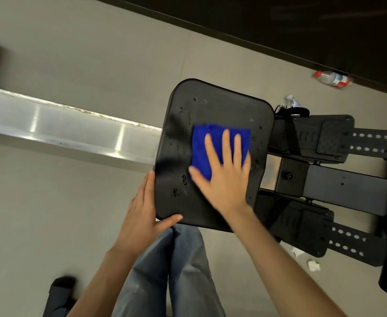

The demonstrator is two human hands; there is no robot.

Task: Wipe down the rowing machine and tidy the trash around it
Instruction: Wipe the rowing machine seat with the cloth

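Note:
The rowing machine's black seat [183, 138] sits in the middle of the view, dotted with liquid drops. A folded blue cloth [201, 145] lies on it. My right hand [224, 172] presses flat on the cloth with straight, spread fingers. My left hand [139, 211] holds the seat's near left corner, thumb on top and fingers along the left edge. The silver rail [62, 126] runs off to the left. Black footrests [332, 138] with strap holes lie to the right.
A plastic bottle with a red label [333, 79] lies on the grey floor by the dark wall at upper right. A second small bottle [292, 102] lies behind the seat. Crumpled white tissues [312, 264] lie near the lower footrest. My jeans-clad legs [176, 271] are below the seat.

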